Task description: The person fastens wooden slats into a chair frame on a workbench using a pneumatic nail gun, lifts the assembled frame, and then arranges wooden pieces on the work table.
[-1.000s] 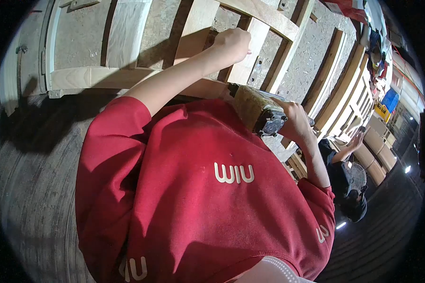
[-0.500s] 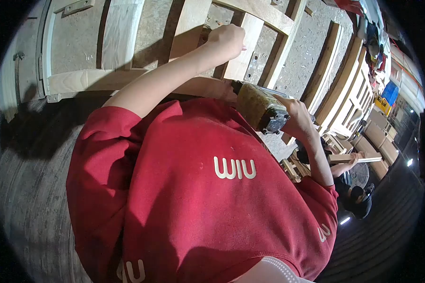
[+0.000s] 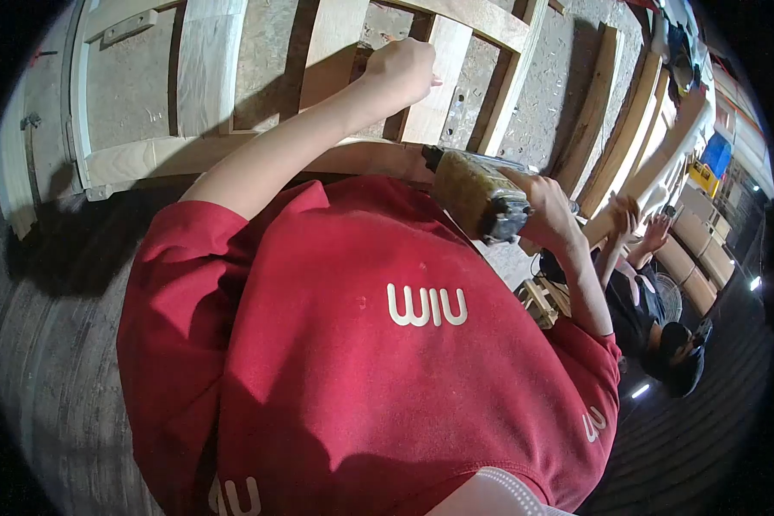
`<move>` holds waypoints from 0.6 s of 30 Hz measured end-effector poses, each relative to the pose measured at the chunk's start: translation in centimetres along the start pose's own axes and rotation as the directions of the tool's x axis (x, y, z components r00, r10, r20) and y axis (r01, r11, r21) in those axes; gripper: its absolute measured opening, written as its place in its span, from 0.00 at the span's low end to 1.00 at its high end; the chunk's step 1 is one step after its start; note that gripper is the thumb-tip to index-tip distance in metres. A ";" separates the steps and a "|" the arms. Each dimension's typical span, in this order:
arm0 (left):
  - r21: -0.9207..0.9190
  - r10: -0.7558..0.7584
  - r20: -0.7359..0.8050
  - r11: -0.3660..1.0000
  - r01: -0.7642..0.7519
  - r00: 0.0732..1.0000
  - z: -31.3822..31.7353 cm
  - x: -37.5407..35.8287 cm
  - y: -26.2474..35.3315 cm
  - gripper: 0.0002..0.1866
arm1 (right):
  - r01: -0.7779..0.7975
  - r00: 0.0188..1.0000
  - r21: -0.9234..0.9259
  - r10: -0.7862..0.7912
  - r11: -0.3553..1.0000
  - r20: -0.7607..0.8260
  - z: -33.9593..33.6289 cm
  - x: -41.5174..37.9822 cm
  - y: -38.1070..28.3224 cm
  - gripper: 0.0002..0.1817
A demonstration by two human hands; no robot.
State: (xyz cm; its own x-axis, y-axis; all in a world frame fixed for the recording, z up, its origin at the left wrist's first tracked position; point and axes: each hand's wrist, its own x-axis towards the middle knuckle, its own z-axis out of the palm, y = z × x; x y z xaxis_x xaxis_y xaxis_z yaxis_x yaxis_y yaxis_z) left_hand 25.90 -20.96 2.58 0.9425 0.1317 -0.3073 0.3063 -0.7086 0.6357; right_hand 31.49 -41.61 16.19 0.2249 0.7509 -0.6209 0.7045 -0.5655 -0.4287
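My right hand grips a worn, yellowish nail gun with a black end cap, held close to my chest. Its black nose points left, beside the near rail of a slatted wooden frame. Over the frame, my left hand is closed, knuckles up, between a wide slat and a paler slat. Whatever its curled fingers hold, if anything, is hidden beneath the hand.
The frame lies on a dusty, chip-strewn board surface. Loose wooden bars lie to the right. Beyond them, a co-worker in dark clothes has both hands raised near a pale board. Cardboard boxes stand behind.
My view has shifted slightly; both my hands keep nearly the same pose over the frame. The co-worker's hands have moved up from a short wooden piece, and a pale board now shows there.
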 end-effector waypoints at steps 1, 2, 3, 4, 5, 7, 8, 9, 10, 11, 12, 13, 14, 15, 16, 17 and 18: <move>-0.013 0.024 -0.001 1.000 -0.024 1.000 -0.1 -0.1 0.1 0.21 | -0.003 1.000 0.002 0.003 1.000 -0.001 0.1 0.0 0.2 0.26; -0.013 0.028 0.002 1.000 -0.028 1.000 -0.1 0.0 0.2 0.21 | -0.025 1.000 -0.019 0.026 1.000 0.015 0.3 0.0 0.4 0.26; -0.019 -0.046 0.085 0.999 0.048 0.995 -0.1 0.0 0.4 0.21 | -0.045 0.998 -0.041 0.046 0.998 0.033 0.4 0.0 0.6 0.27; -0.017 -0.122 0.157 0.992 0.126 0.980 -0.3 0.3 0.3 0.21 | -0.040 0.999 -0.047 0.041 0.998 0.028 0.3 0.1 0.9 0.27; -0.016 -0.123 0.146 0.992 0.127 0.982 -0.6 0.3 0.2 0.21 | 0.008 1.000 -0.032 -0.009 0.999 -0.006 0.1 0.2 1.1 0.27; -0.143 -0.023 0.047 0.989 0.029 0.999 -0.6 -0.4 0.1 0.21 | 0.053 0.997 -0.018 -0.054 0.998 -0.046 -0.7 0.3 1.4 0.26; -0.146 -0.025 0.041 0.989 0.030 0.999 -0.5 -0.4 0.0 0.21 | 0.056 0.997 -0.026 -0.057 0.998 -0.045 -1.3 0.5 1.8 0.26; -0.148 -0.036 0.039 0.988 0.041 0.999 -0.4 -0.4 0.0 0.20 | 0.064 0.995 0.008 -0.063 0.998 -0.075 -1.8 0.8 2.2 0.21; -0.150 -0.047 0.038 0.987 0.052 0.998 -0.3 -0.4 0.0 0.20 | 0.073 0.992 0.042 -0.068 0.996 -0.107 -2.4 1.1 2.5 0.16; -0.199 -0.044 0.097 0.978 0.063 0.994 -0.7 -0.3 0.0 0.18 | 0.053 0.995 -0.022 -0.054 0.998 -0.082 -3.5 1.4 2.5 0.13; -0.247 -0.040 0.156 0.966 0.078 0.987 -1.3 -0.2 -0.1 0.16 | 0.029 0.993 -0.010 -0.030 1.000 -0.117 -4.1 1.8 3.1 0.14; -0.373 -0.018 0.039 0.927 0.031 0.999 -2.0 -1.6 0.2 0.12 | 0.004 0.993 -0.006 -0.005 1.000 -0.121 -4.9 2.3 3.8 0.14; -0.375 -0.022 0.036 0.926 0.034 0.999 -1.6 -1.2 0.0 0.12 | -0.020 0.992 -0.003 0.019 1.000 -0.124 -5.7 2.9 4.6 0.15; -0.274 -0.034 -0.002 0.961 0.032 0.999 -0.7 -0.8 -0.1 0.11 | 0.037 0.989 -0.044 -0.043 0.998 -0.140 -6.4 3.8 5.3 0.15; -0.169 -0.043 -0.039 0.985 0.036 0.998 -0.2 -0.4 -0.1 0.11 | 0.093 0.983 -0.085 -0.106 0.992 -0.152 -7.2 4.7 5.8 0.15; -0.226 -0.094 0.042 0.969 0.101 0.995 -1.0 -0.1 0.1 0.12 | 0.007 0.996 -0.128 -0.018 0.992 -0.085 -8.5 5.4 5.7 0.16; -0.249 -0.056 0.091 0.965 0.077 0.994 -1.5 0.0 -0.1 0.12 | -0.032 0.998 -0.176 0.021 0.984 -0.066 -9.5 6.4 4.6 0.16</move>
State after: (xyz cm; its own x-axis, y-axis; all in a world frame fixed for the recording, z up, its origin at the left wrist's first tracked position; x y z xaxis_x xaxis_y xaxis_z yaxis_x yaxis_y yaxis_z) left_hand 26.08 -19.85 3.59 0.9079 0.1075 -0.4052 0.4014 -0.5013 0.7665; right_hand 42.57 -36.12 16.50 0.2836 0.7598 -0.5851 0.8046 -0.5205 -0.2859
